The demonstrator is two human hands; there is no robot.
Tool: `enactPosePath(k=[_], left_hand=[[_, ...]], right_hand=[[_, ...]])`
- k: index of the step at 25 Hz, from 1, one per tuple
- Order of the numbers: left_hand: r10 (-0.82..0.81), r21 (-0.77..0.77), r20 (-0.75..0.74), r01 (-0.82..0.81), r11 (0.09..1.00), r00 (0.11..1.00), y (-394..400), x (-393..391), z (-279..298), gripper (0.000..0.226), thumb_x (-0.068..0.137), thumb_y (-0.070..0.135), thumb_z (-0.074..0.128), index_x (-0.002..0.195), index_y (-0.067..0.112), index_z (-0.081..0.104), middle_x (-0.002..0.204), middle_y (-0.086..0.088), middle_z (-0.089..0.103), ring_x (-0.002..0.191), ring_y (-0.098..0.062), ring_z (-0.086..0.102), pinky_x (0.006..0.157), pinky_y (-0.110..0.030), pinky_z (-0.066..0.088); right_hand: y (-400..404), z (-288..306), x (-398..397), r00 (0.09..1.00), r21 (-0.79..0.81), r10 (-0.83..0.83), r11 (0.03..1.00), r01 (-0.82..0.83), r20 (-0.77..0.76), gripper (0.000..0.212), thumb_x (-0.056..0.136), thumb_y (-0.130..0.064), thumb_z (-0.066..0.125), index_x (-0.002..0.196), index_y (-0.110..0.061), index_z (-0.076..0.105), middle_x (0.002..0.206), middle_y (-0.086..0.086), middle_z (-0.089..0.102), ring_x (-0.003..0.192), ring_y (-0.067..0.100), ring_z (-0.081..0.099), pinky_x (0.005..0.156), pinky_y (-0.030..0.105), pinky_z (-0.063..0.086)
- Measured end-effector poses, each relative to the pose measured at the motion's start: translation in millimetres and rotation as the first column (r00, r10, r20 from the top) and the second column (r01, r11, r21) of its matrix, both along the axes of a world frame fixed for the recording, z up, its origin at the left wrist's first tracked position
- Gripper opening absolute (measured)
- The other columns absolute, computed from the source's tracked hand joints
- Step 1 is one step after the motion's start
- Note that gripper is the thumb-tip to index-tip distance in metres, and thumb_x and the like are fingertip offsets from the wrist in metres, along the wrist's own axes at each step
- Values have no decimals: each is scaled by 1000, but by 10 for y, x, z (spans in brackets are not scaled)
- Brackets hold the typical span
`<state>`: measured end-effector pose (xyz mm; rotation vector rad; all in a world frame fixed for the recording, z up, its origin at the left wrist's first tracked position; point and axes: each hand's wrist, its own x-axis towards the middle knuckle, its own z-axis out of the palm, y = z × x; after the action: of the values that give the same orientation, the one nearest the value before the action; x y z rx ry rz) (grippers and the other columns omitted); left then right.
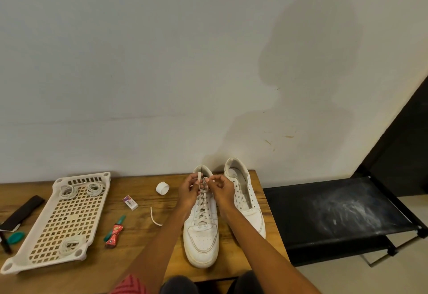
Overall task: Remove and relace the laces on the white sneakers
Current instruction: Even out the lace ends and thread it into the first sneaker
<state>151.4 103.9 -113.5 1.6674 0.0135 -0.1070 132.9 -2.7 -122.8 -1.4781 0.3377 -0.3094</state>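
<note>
Both hands, left and right, pinching lace ends at top of laced sneaker on counter, hiding upper eyelets. Beside it, unlaced sneaker. Eraser label blurred, unreadable.

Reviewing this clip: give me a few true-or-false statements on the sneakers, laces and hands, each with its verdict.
1. Both hands, left hand and right hand, pinch lace ends at the top of the laced sneaker. True.
2. The other sneaker is fully laced. False: its eyelets are bare.
3. Coiled laces lie in the perforated tray. True.
4. The sneakers stand on the black rack. False: they stand on the wooden table.
</note>
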Motion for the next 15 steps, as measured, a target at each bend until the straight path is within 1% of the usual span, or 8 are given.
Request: enactPosePath(k=[2,4,6,8,10,12,13,15], left_hand=[[-15,-60,-9,14,998,1000,11,9,19,27,94,3,51,119,13,55,100,-5,64,86,-15,61,59,-11,51],[15,-130,-42,-20,991,999,26,16,29,17,93,3,52,109,11,53,88,-6,66,78,-16,63,60,-16,52],[18,-190,-81,-34,981,997,44,13,18,18,91,3,55,108,7,47,83,-8,67,73,-18,63,63,-23,51],[-32,-184,-86,15,983,996,68,10,20,25,88,2,59,108,11,47,81,-9,68,71,-17,65,64,-24,52],[-106,-141,-77,95,986,991,95,20,46,27,87,1,61,106,15,48,79,-9,68,66,-12,67,61,-20,53],[-171,-89,-82,164,982,982,124,45,90,27,86,-2,61,104,14,50,79,-10,68,64,-10,68,60,-18,53],[-194,-68,-89,188,980,977,137,64,103,26,85,-3,61,104,12,51,80,-11,69,66,-13,68,62,-20,54],[-213,-25,-91,212,977,973,161,100,123,26,84,-1,64,103,11,52,83,-11,69,74,-19,68,65,-23,55]], right_hand=[[11,7,50,999,21,-32,999,32,-23,11,84,-12,70,86,-2,66,80,14,69,70,17,65,61,21,54],[42,13,77,996,74,-67,995,71,-62,9,84,-13,70,86,-5,66,78,9,68,67,13,62,57,16,52],[60,21,74,995,123,-71,989,80,-74,6,85,-10,68,89,-7,65,74,7,65,60,9,59,53,15,49],[56,34,74,996,137,-61,988,70,-71,5,86,-7,66,90,-6,63,70,6,62,50,5,55,47,16,47],[42,46,92,997,96,-35,995,41,-67,5,86,-3,65,86,-7,62,68,7,62,46,5,56,46,17,46],[43,55,101,998,36,17,999,-15,-61,9,87,1,62,83,-7,64,68,7,64,50,7,58,48,16,47],[42,59,98,997,22,47,999,-46,-66,9,87,2,61,84,-5,65,68,8,64,53,9,59,49,16,48],[14,79,88,988,27,130,991,-129,-82,10,90,2,57,93,0,66,71,9,65,59,13,59,53,16,49]])
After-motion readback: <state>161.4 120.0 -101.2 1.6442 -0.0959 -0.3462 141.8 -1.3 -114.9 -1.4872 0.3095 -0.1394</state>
